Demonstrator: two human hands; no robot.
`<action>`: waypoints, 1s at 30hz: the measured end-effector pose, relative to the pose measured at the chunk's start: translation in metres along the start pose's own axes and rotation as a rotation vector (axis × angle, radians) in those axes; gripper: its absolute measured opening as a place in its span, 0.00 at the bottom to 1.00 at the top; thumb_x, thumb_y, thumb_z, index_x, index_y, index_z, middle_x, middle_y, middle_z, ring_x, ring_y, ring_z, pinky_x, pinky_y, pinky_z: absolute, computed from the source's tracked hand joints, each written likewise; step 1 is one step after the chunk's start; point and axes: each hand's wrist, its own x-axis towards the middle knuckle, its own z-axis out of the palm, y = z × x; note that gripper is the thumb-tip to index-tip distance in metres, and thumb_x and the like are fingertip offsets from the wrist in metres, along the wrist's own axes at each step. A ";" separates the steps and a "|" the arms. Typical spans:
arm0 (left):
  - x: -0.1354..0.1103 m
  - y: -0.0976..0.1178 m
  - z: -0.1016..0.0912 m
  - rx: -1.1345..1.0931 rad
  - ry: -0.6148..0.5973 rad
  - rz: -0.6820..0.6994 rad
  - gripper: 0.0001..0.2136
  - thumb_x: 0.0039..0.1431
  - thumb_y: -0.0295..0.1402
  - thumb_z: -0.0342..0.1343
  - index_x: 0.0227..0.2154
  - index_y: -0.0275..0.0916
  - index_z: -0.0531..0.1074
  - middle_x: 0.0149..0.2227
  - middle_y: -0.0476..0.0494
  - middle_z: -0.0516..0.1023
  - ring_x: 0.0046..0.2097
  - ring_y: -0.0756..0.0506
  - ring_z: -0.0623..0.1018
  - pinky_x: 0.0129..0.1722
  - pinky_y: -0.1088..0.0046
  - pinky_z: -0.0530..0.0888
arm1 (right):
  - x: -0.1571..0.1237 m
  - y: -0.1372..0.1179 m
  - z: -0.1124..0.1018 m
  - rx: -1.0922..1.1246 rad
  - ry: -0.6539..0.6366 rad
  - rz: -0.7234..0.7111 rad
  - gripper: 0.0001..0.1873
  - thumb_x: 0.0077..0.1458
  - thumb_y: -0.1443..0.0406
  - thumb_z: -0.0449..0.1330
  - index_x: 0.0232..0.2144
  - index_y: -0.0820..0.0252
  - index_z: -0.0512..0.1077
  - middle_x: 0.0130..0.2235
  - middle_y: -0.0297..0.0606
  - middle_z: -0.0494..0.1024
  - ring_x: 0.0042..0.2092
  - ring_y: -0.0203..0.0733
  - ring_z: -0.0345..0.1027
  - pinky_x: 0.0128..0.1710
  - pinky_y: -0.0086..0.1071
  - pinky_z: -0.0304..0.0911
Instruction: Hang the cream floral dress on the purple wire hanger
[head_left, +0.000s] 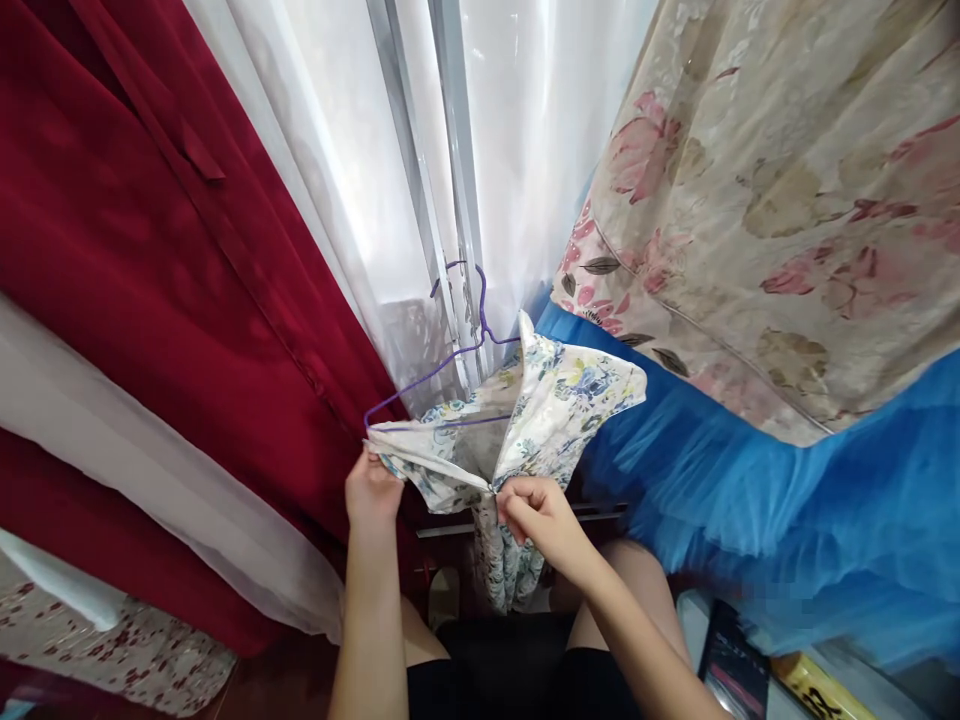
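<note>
A white garment with a blue and yellow flower print [577,390], a dress or blouse, hangs in front of me on a purple hanger [424,378]. Its right shoulder is on the hanger; on the left, the hanger's end pokes out at the garment's edge. There my left hand [373,490] pinches the cloth close to the hanger tip. My right hand [536,515] is closed on the garment at the bottom of its V-shaped neckline, thumb against the fingers. Whether a button or zip is under those fingers, I cannot tell.
Dark red curtains [150,230] hang at the left, sheer white curtains [540,120] behind the hanger. Beige flowered cloth [795,210] and blue tulle [825,500] crowd the right. Low at right lie a dark phone-like object [731,660] and a yellow package [814,685].
</note>
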 end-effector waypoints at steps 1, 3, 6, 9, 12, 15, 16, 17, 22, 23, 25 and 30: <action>-0.005 -0.015 -0.008 -0.032 0.049 -0.091 0.13 0.65 0.26 0.55 0.23 0.37 0.66 0.23 0.50 0.71 0.28 0.50 0.75 0.38 0.73 0.73 | -0.002 0.007 -0.002 0.020 0.015 0.007 0.14 0.54 0.63 0.56 0.19 0.59 0.69 0.13 0.28 0.64 0.16 0.32 0.54 0.21 0.28 0.49; -0.022 -0.041 -0.017 -0.053 0.123 -0.194 0.13 0.66 0.24 0.50 0.25 0.36 0.69 0.25 0.47 0.75 0.30 0.49 0.78 0.39 0.72 0.74 | -0.009 0.022 -0.011 0.047 0.071 0.032 0.14 0.54 0.63 0.56 0.18 0.59 0.69 0.12 0.28 0.64 0.16 0.32 0.52 0.21 0.28 0.47; -0.050 -0.067 -0.021 -0.108 0.126 -0.290 0.12 0.67 0.25 0.49 0.30 0.36 0.74 0.32 0.43 0.80 0.36 0.46 0.81 0.43 0.69 0.76 | -0.027 0.045 -0.033 0.075 0.236 0.055 0.15 0.53 0.62 0.56 0.17 0.58 0.68 0.14 0.29 0.64 0.16 0.33 0.51 0.21 0.30 0.46; -0.074 -0.075 -0.015 -0.126 -0.011 -0.356 0.05 0.64 0.32 0.57 0.34 0.39 0.76 0.38 0.44 0.81 0.40 0.46 0.81 0.44 0.68 0.76 | -0.050 0.063 -0.057 0.034 0.404 0.048 0.18 0.55 0.60 0.56 0.16 0.58 0.65 0.16 0.30 0.63 0.20 0.35 0.54 0.24 0.31 0.48; -0.095 -0.075 0.001 -0.015 -0.203 -0.323 0.08 0.58 0.38 0.66 0.35 0.40 0.76 0.42 0.44 0.80 0.45 0.44 0.80 0.45 0.66 0.76 | -0.067 0.077 -0.076 -0.079 0.484 0.102 0.21 0.58 0.57 0.57 0.15 0.57 0.64 0.17 0.32 0.62 0.22 0.38 0.55 0.26 0.33 0.51; -0.121 -0.075 0.022 0.151 -0.384 -0.223 0.12 0.57 0.43 0.67 0.34 0.41 0.75 0.41 0.44 0.78 0.45 0.44 0.78 0.46 0.67 0.75 | -0.075 0.076 -0.084 -0.216 0.605 0.072 0.18 0.56 0.53 0.62 0.21 0.57 0.69 0.22 0.34 0.69 0.27 0.43 0.63 0.30 0.34 0.58; -0.131 -0.077 0.028 0.234 -0.453 -0.187 0.12 0.58 0.44 0.65 0.34 0.41 0.75 0.40 0.44 0.78 0.44 0.44 0.77 0.45 0.67 0.74 | -0.076 0.072 -0.083 -0.257 0.639 0.035 0.15 0.55 0.53 0.64 0.26 0.57 0.73 0.26 0.36 0.72 0.31 0.46 0.66 0.33 0.36 0.62; -0.140 -0.079 0.034 0.331 -0.528 -0.151 0.12 0.60 0.45 0.63 0.34 0.41 0.75 0.39 0.44 0.77 0.43 0.44 0.77 0.45 0.67 0.74 | -0.077 0.066 -0.080 -0.293 0.641 -0.003 0.13 0.53 0.53 0.66 0.31 0.57 0.75 0.31 0.38 0.76 0.35 0.48 0.69 0.38 0.38 0.65; -0.177 -0.096 0.055 0.766 -0.827 0.043 0.13 0.68 0.42 0.56 0.33 0.38 0.76 0.37 0.42 0.73 0.40 0.44 0.74 0.43 0.69 0.72 | -0.077 0.032 -0.048 -0.244 0.214 -0.057 0.17 0.54 0.56 0.67 0.46 0.53 0.79 0.44 0.42 0.80 0.50 0.57 0.72 0.54 0.46 0.67; -0.179 -0.099 0.057 0.813 -0.836 0.081 0.13 0.68 0.42 0.56 0.34 0.39 0.77 0.38 0.41 0.73 0.42 0.44 0.74 0.44 0.69 0.72 | -0.075 0.029 -0.042 -0.191 0.166 -0.028 0.16 0.56 0.56 0.66 0.45 0.53 0.79 0.43 0.42 0.80 0.49 0.56 0.72 0.53 0.46 0.67; -0.180 -0.101 0.057 0.893 -0.839 0.143 0.12 0.68 0.42 0.56 0.36 0.40 0.78 0.44 0.39 0.73 0.48 0.42 0.75 0.51 0.67 0.72 | -0.074 0.029 -0.036 -0.096 0.160 0.054 0.13 0.58 0.55 0.64 0.40 0.55 0.79 0.39 0.41 0.80 0.46 0.54 0.73 0.49 0.45 0.69; -0.168 -0.092 0.037 0.898 -1.119 -0.133 0.17 0.70 0.46 0.51 0.51 0.42 0.76 0.50 0.38 0.77 0.54 0.39 0.75 0.58 0.62 0.70 | -0.085 0.037 -0.044 0.324 0.279 0.287 0.20 0.46 0.50 0.71 0.35 0.57 0.79 0.34 0.41 0.80 0.39 0.52 0.74 0.43 0.42 0.69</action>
